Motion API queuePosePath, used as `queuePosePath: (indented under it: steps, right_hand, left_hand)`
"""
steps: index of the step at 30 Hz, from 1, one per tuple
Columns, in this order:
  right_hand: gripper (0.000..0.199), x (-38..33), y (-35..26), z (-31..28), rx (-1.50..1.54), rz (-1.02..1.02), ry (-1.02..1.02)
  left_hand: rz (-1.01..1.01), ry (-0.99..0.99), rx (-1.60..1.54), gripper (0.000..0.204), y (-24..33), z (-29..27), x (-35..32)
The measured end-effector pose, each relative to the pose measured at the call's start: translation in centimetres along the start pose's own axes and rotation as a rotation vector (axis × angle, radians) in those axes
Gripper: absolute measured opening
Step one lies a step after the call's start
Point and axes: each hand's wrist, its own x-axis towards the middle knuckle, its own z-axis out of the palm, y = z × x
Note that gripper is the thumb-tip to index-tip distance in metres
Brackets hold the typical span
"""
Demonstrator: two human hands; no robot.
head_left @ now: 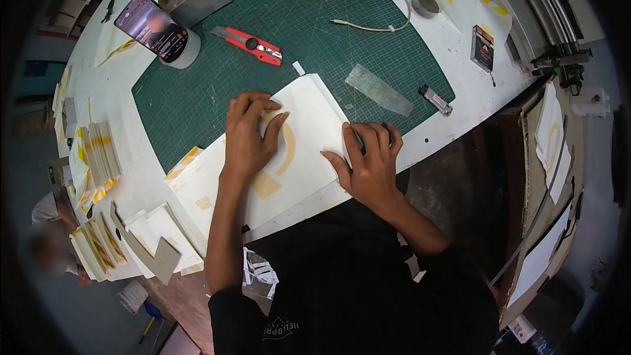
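Note:
A folded white paper piece (309,131) with pale orange print lies across the near edge of the cutting mat, its right side creased into a narrow flap. My left hand (253,135) rests on its upper part, fingers bent and thumb apart. At the right crease, my right hand (369,164) touches the paper with spread fingers, its thumb lying on the surface. Neither hand grips anything that I can see. Beyond the paper, a red utility knife (253,45) lies on the green cutting mat (315,13), near a small white paper scrap (298,68).
A phone (150,26) leans on a round white support at the far left. Stacks of folded paper (98,164) line the left side. To the right are a clear plastic strip (379,89), a lighter (435,100), a cable (394,27), a tape roll (426,4) and a small dark box (482,48).

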Motion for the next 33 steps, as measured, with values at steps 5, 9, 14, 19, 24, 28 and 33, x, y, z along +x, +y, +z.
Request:
queuePosePath:
  steps: [5,9,14,19,24,28,33]
  right_hand:
    - [0.055,-0.1,-0.1,0.1,-0.018,0.001,-0.006]
    - [0.056,-0.1,-0.3,0.1,-0.049,-0.002,-0.003]
    - [0.055,0.0,-0.6,0.3,-0.087,-0.004,0.016]
    - [0.054,-0.1,-0.5,0.3,-0.084,0.008,0.004]
    - [0.055,-0.2,-0.4,0.4,-0.075,0.011,-0.007]
    - [0.054,-0.3,-0.5,0.2,-0.080,0.010,-0.020]
    - [0.051,0.1,-0.6,-0.1,-0.072,0.005,-0.030]
  left_hand:
    - [0.011,0.026,-0.017,0.015,-0.3,0.4,-0.3]
    - [0.052,0.051,-0.015,0.016,-0.8,0.6,-0.4]
    - [0.100,0.067,0.013,0.018,-1.1,0.6,-0.4]
    - [0.113,0.072,0.006,0.017,-1.3,0.7,-0.5]
    - [0.091,0.066,-0.003,0.016,-1.1,0.6,-0.5]
    - [0.098,0.055,0.018,0.016,-1.0,0.5,-0.5]
    - [0.127,0.049,0.039,0.016,-1.0,0.2,-0.3]
